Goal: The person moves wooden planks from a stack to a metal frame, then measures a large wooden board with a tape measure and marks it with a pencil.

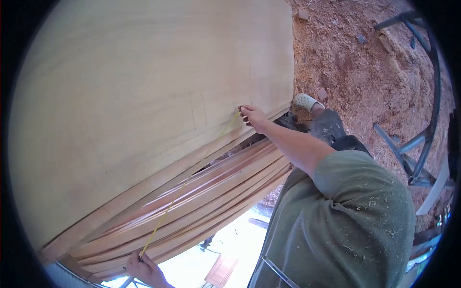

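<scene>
From the head camera, the right hand (pixel 254 118) rests on the top wood sheet (pixel 144 86) near its end corner. Its fingers are closed in a pinch on one end of a yellow measuring tape (pixel 161 225). The left hand (pixel 144 270) sits off the sheet's long edge, low in view, with its fingers curled shut around the tape's other end. The tape runs between them, slanting across that long edge and over the splayed stack of thin sheets (pixel 216 192) beneath the top sheet. It looks thin and slightly bowed, so a likely fault is a false reading if it sags or lies askew to the edge. The fingertip pinch at the corner could also slide off its mark, close to the faint pencil lines (pixel 198 113) on the sheet. The lower sheets fan out and bend past the top sheet's edge, so weight from a leaning arm could flex them and shift the top sheet. Beyond the sheet's end edge, a white clog (pixel 307 101) stands on the sawdust-covered ground (pixel 365 72), which may give loose footing. A metal frame (pixel 422 144) stands farther off from the sheet. No box, bin or other container shows; the stack alone bears the sheet.
</scene>
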Available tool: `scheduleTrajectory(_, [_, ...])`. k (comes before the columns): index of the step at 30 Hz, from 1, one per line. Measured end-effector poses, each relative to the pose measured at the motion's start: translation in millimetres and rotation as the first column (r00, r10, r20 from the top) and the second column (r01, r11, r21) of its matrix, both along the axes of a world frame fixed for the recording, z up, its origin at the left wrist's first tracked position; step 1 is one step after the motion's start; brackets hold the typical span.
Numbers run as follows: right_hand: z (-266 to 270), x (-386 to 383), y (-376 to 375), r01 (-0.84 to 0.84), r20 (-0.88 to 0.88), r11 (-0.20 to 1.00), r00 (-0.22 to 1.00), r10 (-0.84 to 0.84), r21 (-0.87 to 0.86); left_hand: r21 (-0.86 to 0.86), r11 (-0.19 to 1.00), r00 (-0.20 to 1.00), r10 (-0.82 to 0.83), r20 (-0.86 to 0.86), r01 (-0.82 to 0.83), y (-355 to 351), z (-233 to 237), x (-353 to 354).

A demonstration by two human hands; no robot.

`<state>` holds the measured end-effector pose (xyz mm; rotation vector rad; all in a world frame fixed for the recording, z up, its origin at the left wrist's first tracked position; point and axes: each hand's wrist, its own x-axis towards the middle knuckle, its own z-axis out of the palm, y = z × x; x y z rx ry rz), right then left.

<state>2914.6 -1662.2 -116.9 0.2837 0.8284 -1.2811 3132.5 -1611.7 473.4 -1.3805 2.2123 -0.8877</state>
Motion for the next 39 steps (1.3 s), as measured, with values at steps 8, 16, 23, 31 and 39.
scheduleTrajectory(8, [6.5, 28.7, -13.7, 0.184, -0.093, 0.967, 0.981, -0.169, 0.175, 0.01, 0.999, 0.982, -0.049, 0.184, 0.048, -20.9, 19.1, -23.2])
scheduleTrajectory(16, [9.3, 33.0, -17.0, 0.217, -0.025, 0.962, 0.976, -0.216, 0.165, -0.012, 0.992, 0.966, -0.121, 0.227, 0.127, -23.0, 29.5, -34.7])
scheduleTrajectory(23, [-0.2, 38.9, -21.3, 0.27, 0.094, 0.943, 0.952, -0.292, 0.196, 0.067, 0.943, 0.899, -0.33, 0.288, 0.325, -43.8, 23.9, -62.7])
scheduleTrajectory(31, [1.5, 37.2, -20.1, 0.274, 0.124, 0.938, 0.945, -0.303, 0.211, 0.067, 0.909, 0.871, -0.413, 0.265, 0.411, -46.5, 23.1, -89.4])
scheduleTrajectory(39, [5.4, 33.2, -18.5, 0.231, 0.101, 0.953, 0.962, -0.254, 0.197, 0.088, 0.897, 0.855, -0.44, 0.275, 0.433, -47.4, 28.2, -97.5])
